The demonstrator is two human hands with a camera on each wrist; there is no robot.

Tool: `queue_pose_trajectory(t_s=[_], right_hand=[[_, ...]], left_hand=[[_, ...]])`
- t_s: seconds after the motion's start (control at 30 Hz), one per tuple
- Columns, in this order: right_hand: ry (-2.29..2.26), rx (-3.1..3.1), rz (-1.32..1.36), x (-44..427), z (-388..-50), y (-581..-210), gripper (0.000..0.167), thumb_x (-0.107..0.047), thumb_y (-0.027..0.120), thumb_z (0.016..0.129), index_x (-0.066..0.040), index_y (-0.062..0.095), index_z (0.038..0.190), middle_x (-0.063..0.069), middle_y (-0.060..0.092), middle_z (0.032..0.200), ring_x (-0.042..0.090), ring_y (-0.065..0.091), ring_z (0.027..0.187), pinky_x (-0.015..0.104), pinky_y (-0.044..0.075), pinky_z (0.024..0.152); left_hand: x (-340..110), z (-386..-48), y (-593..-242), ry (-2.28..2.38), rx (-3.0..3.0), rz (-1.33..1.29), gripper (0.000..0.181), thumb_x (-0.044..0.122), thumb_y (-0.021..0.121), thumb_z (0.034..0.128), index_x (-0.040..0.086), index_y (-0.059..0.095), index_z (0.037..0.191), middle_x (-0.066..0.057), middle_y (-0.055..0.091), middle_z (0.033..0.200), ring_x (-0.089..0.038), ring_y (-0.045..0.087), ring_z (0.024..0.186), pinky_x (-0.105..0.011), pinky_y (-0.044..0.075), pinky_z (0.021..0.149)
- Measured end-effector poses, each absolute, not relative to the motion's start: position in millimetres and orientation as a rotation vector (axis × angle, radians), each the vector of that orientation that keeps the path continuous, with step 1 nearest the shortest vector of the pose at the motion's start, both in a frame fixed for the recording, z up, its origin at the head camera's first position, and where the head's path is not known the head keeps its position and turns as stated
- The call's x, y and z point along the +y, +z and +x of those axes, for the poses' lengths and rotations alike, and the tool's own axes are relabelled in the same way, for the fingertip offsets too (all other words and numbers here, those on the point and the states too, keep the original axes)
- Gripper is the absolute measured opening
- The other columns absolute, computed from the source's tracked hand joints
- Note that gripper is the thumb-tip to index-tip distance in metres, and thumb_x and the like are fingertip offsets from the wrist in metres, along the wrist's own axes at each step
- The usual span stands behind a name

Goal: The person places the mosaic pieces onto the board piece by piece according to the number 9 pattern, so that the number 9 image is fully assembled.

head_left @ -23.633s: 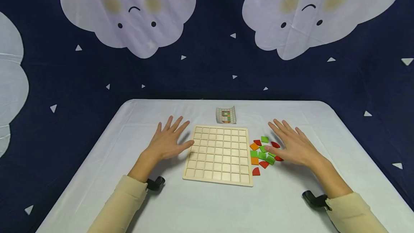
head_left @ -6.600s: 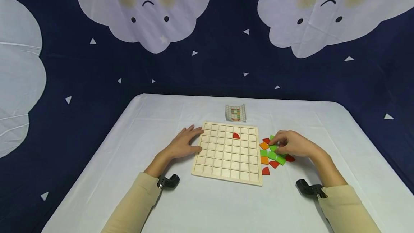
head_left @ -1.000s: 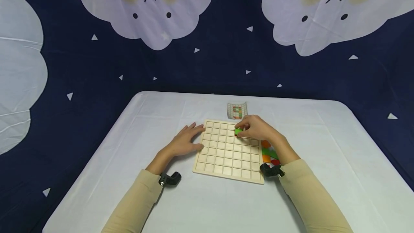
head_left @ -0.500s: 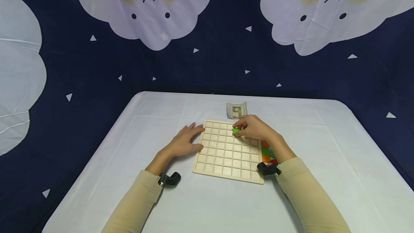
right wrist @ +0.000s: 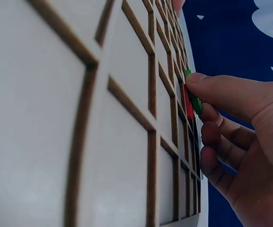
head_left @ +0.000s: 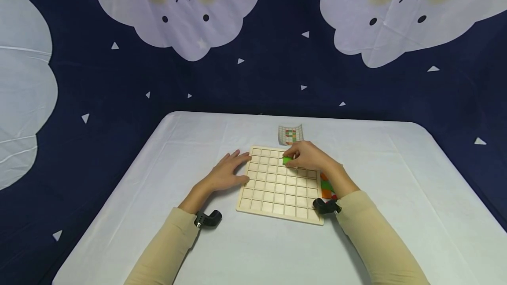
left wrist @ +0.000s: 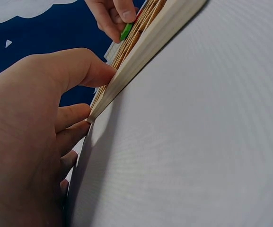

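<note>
My right hand [head_left: 312,156] pinches a green square tile [head_left: 287,160] between thumb and fingers, over the far rows of the wooden grid board [head_left: 269,192]. In the right wrist view the green tile [right wrist: 197,103] is tilted and close to the board's surface. A red quarter-round tile [right wrist: 189,101] sits in a cell right beside it; from the head this red tile is hidden. At the board's left edge rests my left hand [head_left: 225,174], its thumb and fingertips touching the rim with the fingers spread. The left wrist view shows that thumb [left wrist: 96,71] against the wooden edge.
A small pattern card [head_left: 290,135] with a coloured grid design lies behind the board. Loose orange, green and red tiles [head_left: 326,192] lie at the board's right side, partly hidden by my right forearm. A white cloth [head_left: 222,254] covers the table.
Over the last second my right hand has slid slightly left with the green tile. Earlier it was at the loose tiles, after the red tile appeared on the board. My left hand stays put.
</note>
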State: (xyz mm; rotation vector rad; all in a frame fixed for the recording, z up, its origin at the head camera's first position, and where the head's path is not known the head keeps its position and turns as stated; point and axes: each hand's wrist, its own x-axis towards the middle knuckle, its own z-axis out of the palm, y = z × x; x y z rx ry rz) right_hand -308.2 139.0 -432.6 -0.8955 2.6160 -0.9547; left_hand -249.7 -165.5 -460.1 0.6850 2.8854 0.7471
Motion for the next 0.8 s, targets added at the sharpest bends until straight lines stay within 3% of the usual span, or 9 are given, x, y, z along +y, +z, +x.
queue_pose_trajectory(t_s=[0.33, 0.57, 0.8], right_hand=[[-0.943, 2.616, -0.938, 133, -309, -431, 0.031, -0.017, 0.077, 0.082, -0.005, 0.073, 0.111, -0.001, 0.068, 0.098, 0.015, 0.062, 0.081, 0.031, 0.054, 0.065], [-0.915, 2.625, -0.962, 129, -310, -431, 0.032, -0.019, 0.077, 0.082, -0.007, 0.072, 0.112, -0.006, 0.069, 0.089, 0.013, 0.063, 0.09, 0.033, 0.054, 0.079], [-0.924, 2.608, -0.955, 127, -311, -432, 0.032, -0.018, 0.076, 0.082, -0.006, 0.072, 0.111, -0.007, 0.069, 0.087, 0.017, 0.062, 0.095, 0.037, 0.053, 0.083]], left_hand=[[-165, -250, -460, 0.742, 2.888, 0.687, 0.07, 0.04, 0.065, 0.0819, 0.017, 0.044, 0.145, 0.002, 0.034, 0.153, -0.018, 0.012, 0.145, -0.035, 0.003, 0.117], [-164, -250, -460, 0.744, 2.895, 0.687, 0.07, 0.04, 0.065, 0.0818, 0.017, 0.045, 0.145, 0.002, 0.034, 0.152, -0.018, 0.012, 0.145, -0.035, 0.003, 0.117], [-164, -250, -459, 0.743, 2.896, 0.683, 0.07, 0.041, 0.065, 0.0813, 0.017, 0.045, 0.144, 0.002, 0.034, 0.152, -0.018, 0.013, 0.144, -0.035, 0.003, 0.117]])
